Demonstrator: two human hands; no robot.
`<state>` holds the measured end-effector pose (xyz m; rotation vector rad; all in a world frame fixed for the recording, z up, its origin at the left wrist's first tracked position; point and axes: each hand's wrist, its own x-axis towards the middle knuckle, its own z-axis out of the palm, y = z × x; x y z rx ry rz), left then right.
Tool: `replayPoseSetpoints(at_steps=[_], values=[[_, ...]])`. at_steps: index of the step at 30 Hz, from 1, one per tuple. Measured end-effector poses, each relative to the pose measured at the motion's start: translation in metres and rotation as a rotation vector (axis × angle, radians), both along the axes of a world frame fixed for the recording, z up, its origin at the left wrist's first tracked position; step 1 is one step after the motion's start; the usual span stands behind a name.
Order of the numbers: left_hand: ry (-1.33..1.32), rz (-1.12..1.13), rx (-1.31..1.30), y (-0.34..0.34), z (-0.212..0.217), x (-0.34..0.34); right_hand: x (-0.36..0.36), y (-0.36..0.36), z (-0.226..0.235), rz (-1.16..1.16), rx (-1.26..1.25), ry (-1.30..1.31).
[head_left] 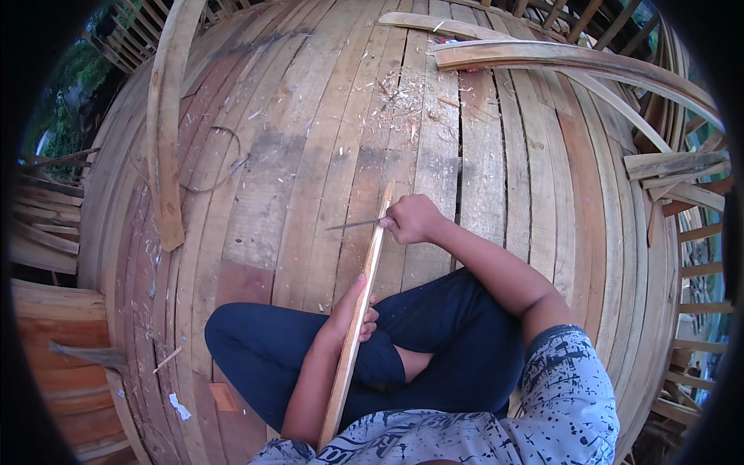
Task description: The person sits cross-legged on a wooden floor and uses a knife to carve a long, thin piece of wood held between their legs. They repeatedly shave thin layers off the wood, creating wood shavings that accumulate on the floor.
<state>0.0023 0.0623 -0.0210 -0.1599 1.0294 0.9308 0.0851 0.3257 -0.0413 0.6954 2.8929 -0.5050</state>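
Observation:
A long, narrow wooden strip (374, 252) slants from my lap out over the floor, its far end thin and pale. My left hand (354, 314) is closed around its middle, above my crossed legs. Farther out, my right hand (416, 219) grips a knife close to the strip's far end. The dark thin blade (349, 225) lies across the strip and points left; the handle is hidden in my fist. Whether the edge is biting into the wood cannot be made out.
Wood shavings (407, 97) litter the plank floor (302, 186). A long board (165, 139) lies at the left, and a curved beam (573, 58) at the far right. Cut timber (674, 164) is stacked by the right-hand slats. A thin hoop (232, 143) rests left of centre.

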Motion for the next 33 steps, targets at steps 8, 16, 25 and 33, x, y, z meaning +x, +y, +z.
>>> replayPoseSetpoints(at_steps=[8,16,25,33], values=[[0.077,-0.014,0.006,0.010,0.005,0.003,0.029,0.061,-0.024,-0.325,0.082,-0.150],[0.046,-0.009,0.003,0.011,0.002,0.000,0.021,0.023,0.001,-0.263,-0.094,-0.044],[0.030,0.002,0.017,0.007,0.003,-0.003,0.011,0.012,-0.012,0.047,-0.062,0.032],[0.088,0.015,0.020,0.012,0.002,-0.003,0.008,0.006,-0.002,0.076,-0.064,0.016]])
